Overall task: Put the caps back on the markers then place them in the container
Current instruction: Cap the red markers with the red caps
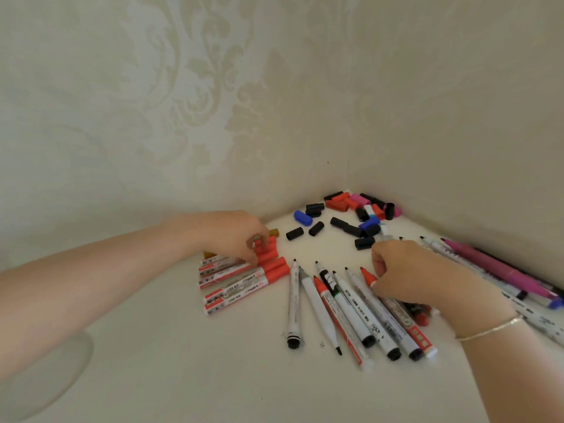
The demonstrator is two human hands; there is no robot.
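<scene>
The left hand (pixel 241 236) is resting curled fingertips on the capped red markers (pixel 244 279), seemingly lining them up left of the uncapped markers (pixel 345 312). The right hand (pixel 406 270) is pinching a red-tipped marker (pixel 367 276) from that fan, probably for capping. Loose caps (pixel 345 215) are lying behind the fan, toward the corner. A container is not clearly showing.

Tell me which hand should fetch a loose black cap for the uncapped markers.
Right. The right hand rests on the uncapped markers, with a loose black cap just beyond its knuckles. The left hand is busy on the red-capped markers, farther away.
</scene>
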